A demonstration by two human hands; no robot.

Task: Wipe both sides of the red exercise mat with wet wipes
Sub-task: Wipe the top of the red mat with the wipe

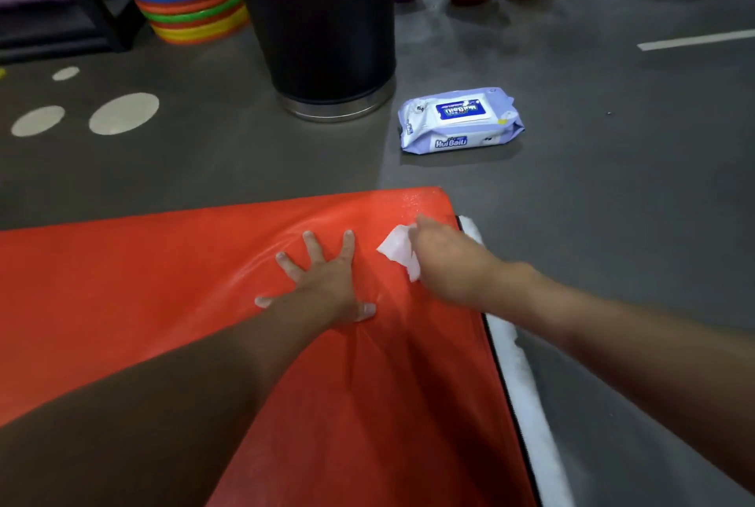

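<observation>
Left hand spread flat, pressing red mat. Right hand, blurred, fingers bunched on wet wipe near mat's far corner. Wipes pack on floor beyond.

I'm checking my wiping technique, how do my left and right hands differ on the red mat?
The left hand lies flat, fingers spread, holding nothing; the right hand holds a white wipe against the red mat. The left hand looks sharp, the right hand blurred. The right hand is nearer the mat's far corner than the left hand. Both rest on the mat's top.
</observation>
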